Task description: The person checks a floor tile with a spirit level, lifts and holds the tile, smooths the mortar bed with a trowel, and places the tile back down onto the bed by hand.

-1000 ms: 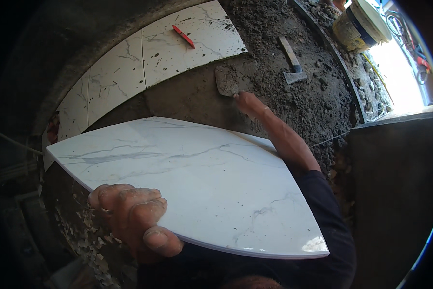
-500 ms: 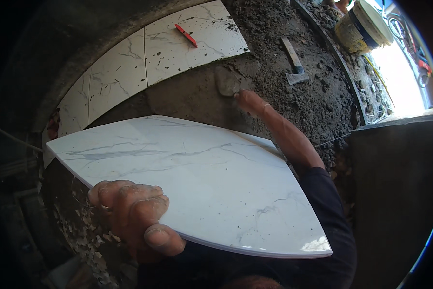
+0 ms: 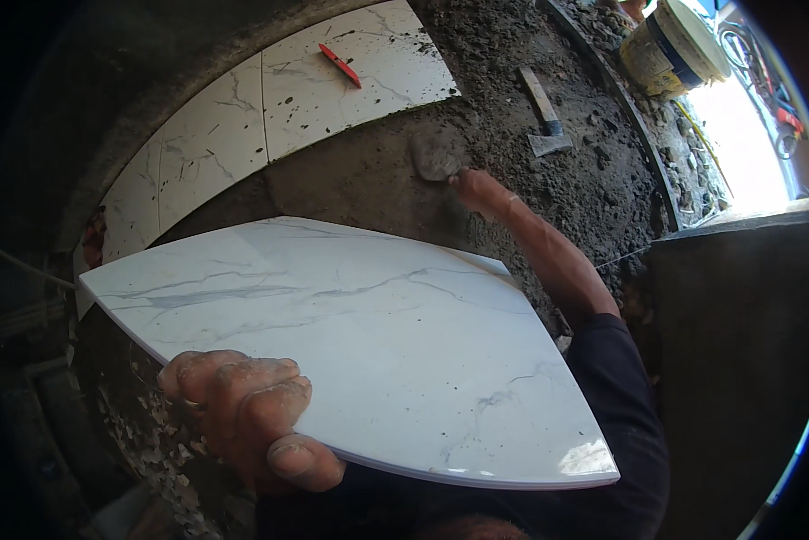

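Note:
My left hand [image 3: 242, 409] grips the near edge of a large white marble-patterned tile [image 3: 377, 342], its fingers curled over the rim. The tile spreads across the foreground and hides part of the ground beneath. Beyond its far edge, my right hand [image 3: 482, 193] is closed round the handle of a trowel [image 3: 438, 157], mostly hidden in the fist. The mortar-coated blade rests on a smoothed strip of grey mortar [image 3: 350, 184]. Along the far side of that strip runs a row of laid white tiles [image 3: 211, 148], spattered with mortar crumbs.
A red pointed tool [image 3: 340, 66] lies on the laid tiles. To the right, a hammer-like tool with a flared head [image 3: 548, 112] lies on rough mortar. A dark curved strip [image 3: 634, 117] borders the mortar, with a dirty bucket [image 3: 674, 52] past it. A grey block [image 3: 737, 360] stands at right.
My right hand and the trowel have shifted a little to the right over the mortar. My left hand keeps its grip on the tile. The whole view has moved slightly.

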`<action>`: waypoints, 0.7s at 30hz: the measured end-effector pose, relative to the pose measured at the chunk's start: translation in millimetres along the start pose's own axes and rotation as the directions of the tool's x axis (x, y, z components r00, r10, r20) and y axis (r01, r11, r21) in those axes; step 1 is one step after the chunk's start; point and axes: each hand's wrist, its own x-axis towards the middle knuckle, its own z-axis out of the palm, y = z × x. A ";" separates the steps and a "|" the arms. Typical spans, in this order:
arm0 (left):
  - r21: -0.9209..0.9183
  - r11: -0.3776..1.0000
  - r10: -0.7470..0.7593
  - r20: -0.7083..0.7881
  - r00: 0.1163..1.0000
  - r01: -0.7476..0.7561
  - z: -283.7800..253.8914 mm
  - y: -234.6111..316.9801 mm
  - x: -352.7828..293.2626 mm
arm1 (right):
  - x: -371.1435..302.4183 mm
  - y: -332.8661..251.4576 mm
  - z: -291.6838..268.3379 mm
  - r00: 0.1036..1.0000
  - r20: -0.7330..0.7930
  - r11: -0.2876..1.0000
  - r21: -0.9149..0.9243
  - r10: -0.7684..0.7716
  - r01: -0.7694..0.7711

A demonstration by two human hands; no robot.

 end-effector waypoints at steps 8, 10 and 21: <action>0.048 0.997 0.072 -0.130 0.989 -0.066 9.1 -3.1 5.0 | 4.9 23.3 0.1 0.955 -0.095 0.947 -0.190 -0.281 0.260; 0.053 0.998 0.051 -0.085 0.995 -0.047 7.2 0.2 7.8 | 4.5 22.3 -18.3 0.998 -0.041 0.998 0.008 0.055 -0.055; 0.046 0.999 0.018 -0.001 1.000 -0.018 4.7 -3.5 -2.4 | -9.8 47.8 -26.1 0.993 -0.074 0.996 0.035 0.087 -0.085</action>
